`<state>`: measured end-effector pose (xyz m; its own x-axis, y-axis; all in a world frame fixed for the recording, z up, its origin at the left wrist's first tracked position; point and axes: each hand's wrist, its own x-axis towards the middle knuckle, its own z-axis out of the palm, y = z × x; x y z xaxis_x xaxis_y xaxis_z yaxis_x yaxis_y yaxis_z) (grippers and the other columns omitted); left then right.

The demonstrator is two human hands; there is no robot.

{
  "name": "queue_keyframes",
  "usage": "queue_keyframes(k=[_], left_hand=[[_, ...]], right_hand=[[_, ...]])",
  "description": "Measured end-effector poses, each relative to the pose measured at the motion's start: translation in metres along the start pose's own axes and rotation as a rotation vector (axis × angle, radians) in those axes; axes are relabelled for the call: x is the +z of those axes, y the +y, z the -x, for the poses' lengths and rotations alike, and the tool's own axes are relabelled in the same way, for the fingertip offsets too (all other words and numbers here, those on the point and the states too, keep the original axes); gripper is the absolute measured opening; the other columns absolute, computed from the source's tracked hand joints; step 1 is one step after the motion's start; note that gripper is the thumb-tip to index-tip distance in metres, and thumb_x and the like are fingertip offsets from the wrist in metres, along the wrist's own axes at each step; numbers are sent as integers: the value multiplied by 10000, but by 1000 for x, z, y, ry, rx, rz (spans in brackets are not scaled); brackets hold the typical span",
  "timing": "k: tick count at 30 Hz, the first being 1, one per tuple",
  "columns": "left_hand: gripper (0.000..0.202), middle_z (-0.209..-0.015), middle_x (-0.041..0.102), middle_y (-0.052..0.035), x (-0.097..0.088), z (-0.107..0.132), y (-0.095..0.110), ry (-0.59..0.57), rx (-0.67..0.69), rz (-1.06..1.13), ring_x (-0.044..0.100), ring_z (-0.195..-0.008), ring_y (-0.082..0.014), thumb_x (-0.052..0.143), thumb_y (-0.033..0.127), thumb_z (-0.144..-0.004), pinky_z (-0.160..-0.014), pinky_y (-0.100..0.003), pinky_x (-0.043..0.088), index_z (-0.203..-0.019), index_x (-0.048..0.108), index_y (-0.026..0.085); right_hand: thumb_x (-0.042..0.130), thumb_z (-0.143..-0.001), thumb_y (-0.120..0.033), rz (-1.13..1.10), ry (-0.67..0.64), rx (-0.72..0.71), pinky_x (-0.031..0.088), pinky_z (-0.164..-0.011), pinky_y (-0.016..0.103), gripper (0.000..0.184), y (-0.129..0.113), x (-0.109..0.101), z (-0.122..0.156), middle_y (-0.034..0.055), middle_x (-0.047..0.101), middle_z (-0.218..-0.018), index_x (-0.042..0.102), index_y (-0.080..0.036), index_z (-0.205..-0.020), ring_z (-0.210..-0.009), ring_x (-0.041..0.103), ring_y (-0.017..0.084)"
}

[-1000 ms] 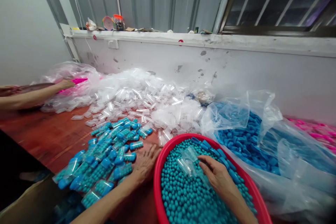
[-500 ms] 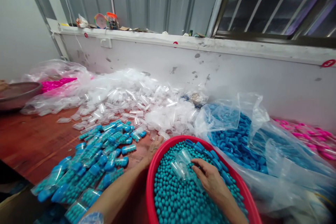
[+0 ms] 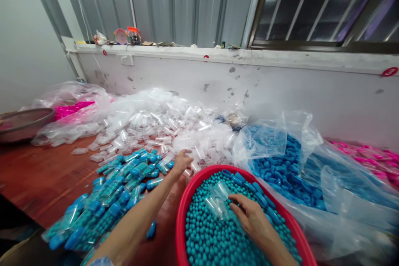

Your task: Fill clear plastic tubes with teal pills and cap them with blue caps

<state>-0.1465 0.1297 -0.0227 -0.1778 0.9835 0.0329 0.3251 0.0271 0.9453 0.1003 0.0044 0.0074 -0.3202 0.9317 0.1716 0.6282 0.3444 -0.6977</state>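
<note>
My left hand (image 3: 181, 160) reaches forward past the red basin (image 3: 180, 221) to the near edge of the heap of empty clear plastic tubes (image 3: 162, 122); its fingers curl onto the tubes there. My right hand (image 3: 249, 216) rests inside the basin on the teal balls (image 3: 212, 241), its fingers closed on clear tubes (image 3: 218, 199) lying among the balls. A pile of filled tubes with blue caps (image 3: 115, 191) lies on the wooden table (image 3: 46, 174) left of my left arm.
A clear bag of blue caps (image 3: 280, 170) sits right of the basin. Pink caps (image 3: 370, 160) lie at the far right and more pink caps in a bag (image 3: 70, 109) at the far left. A metal bowl (image 3: 21, 122) stands at the left edge. A white wall ledge (image 3: 218, 52) holds small items.
My left hand moved forward from beside the filled tubes to the clear tube heap. My right hand stayed in the basin. The other person's arm at the left left the view.
</note>
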Motion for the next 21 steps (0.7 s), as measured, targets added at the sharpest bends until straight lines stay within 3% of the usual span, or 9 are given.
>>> queue_keyframes(k=[3,7,10,12,14,17,21], left_hand=[[325,-673,527,34,-12,8,28,-35,38,57,506,-512,-71,512,192,-762,-449,-182,440,-1077,461,129],[451,-627,547,54,-6,50,57,-177,110,101,501,-491,-73,554,174,-672,-449,-166,418,-1116,475,175],[585,-833,624,-5,10,83,63,-397,187,80,569,-669,-128,599,169,-634,-571,-215,462,-1197,444,191],[557,-1050,597,-52,16,92,60,-419,252,37,565,-876,-174,578,211,-677,-710,-259,471,-1216,438,191],[434,-1136,563,-63,11,87,50,-267,279,-59,528,-997,-183,477,244,-761,-822,-286,442,-1191,465,190],[379,-1105,574,-85,-11,69,24,-45,241,-231,524,-1009,-192,355,194,-800,-897,-343,393,-1154,486,168],[402,-1129,571,-103,-30,55,-19,-110,221,-307,444,-1119,-281,560,131,-632,-981,-416,283,-1031,588,168]], right_hand=[[433,-807,-268,6,-19,6,456,-770,309,259,0,-1,0,80,662,-916,612,-163,-962,-854,604,216],[439,-805,-273,2,-24,-6,451,-794,307,253,2,0,0,73,661,-933,609,-175,-965,-868,603,213],[436,-808,-269,-8,-32,-20,456,-788,299,252,3,0,0,68,662,-936,610,-176,-964,-867,604,208],[433,-809,-265,-10,-32,-22,458,-782,296,252,3,0,0,69,663,-932,612,-173,-961,-866,605,207],[436,-807,-264,-4,-25,-16,458,-781,300,254,3,0,0,73,664,-931,613,-165,-959,-868,606,211],[441,-801,-261,10,-17,-4,458,-780,308,258,2,0,0,82,665,-932,615,-154,-959,-872,607,219],[443,-798,-263,0,-23,-6,458,-786,301,254,3,1,0,69,667,-937,622,-173,-953,-873,611,214]])
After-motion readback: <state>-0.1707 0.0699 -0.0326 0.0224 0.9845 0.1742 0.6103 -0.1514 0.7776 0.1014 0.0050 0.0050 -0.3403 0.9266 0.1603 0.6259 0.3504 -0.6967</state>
